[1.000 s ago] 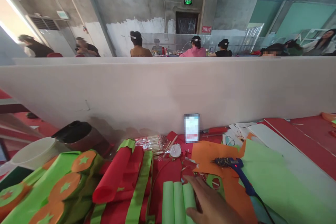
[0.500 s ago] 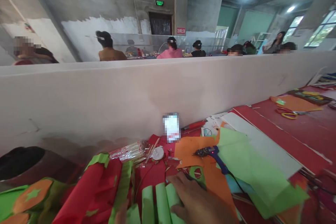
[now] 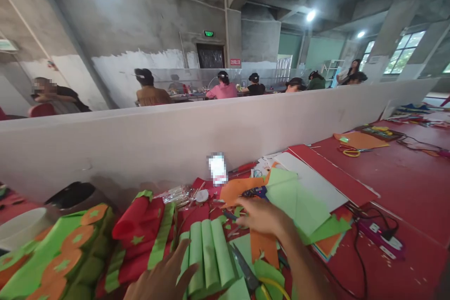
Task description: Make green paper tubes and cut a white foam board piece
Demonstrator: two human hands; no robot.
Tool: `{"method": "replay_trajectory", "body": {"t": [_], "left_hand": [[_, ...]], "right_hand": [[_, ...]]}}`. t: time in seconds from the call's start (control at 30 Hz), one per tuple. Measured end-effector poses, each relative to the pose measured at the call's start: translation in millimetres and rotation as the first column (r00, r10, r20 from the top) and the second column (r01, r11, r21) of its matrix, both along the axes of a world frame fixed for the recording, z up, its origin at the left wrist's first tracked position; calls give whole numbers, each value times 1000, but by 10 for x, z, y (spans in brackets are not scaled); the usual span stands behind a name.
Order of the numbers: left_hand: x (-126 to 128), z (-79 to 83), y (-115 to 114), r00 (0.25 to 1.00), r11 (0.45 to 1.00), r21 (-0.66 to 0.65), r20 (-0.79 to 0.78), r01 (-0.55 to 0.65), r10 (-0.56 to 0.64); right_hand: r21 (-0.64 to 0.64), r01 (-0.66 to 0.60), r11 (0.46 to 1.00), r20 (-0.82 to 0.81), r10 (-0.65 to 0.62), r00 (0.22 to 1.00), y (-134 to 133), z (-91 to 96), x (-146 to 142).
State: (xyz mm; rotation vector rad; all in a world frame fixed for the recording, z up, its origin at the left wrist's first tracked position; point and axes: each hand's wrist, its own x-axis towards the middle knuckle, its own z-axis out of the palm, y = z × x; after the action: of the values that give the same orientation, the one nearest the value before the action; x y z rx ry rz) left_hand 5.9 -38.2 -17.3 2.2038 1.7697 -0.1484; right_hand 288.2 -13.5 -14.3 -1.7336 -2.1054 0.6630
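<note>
Left hand [image 3: 161,273] and scissors [image 3: 246,269] crowd opposite edges of green rolls [image 3: 208,255].

bright screen [image 3: 217,168] pixelated; glue gun [image 3: 260,191] partly hidden

craft workshop: scissors [image 3: 246,269], glue gun [image 3: 259,191]

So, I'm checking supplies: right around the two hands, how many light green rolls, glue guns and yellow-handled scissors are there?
Light green rolls: 4, the leftmost partly hidden by the left hand
Glue gun: 1
Yellow-handled scissors: 1
Total: 6
</note>
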Motion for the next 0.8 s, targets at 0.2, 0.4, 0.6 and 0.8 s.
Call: {"method": "replay_trajectory", "body": {"t": [0.2, 0.4, 0.6, 0.8], "left_hand": [[129, 202, -391, 999, 998, 58, 36, 39, -41], [13, -84, -660, 990, 997, 74, 142, -19, 9], [-15, -518, -788, 955, 988, 133, 293, -83, 41], [-68, -868, -875, 857, 952, 258, 515, -168, 12]], "right_hand": [[130, 437, 890, 167, -454, 875, -24, -138, 1240], [145, 453, 879, 280, -476, 834, -211, -567, 2124], [102, 279, 955, 299, -297, 907, -177, -883, 2440], [13, 151, 988, 310, -148, 939, -153, -1005, 2690]]}}
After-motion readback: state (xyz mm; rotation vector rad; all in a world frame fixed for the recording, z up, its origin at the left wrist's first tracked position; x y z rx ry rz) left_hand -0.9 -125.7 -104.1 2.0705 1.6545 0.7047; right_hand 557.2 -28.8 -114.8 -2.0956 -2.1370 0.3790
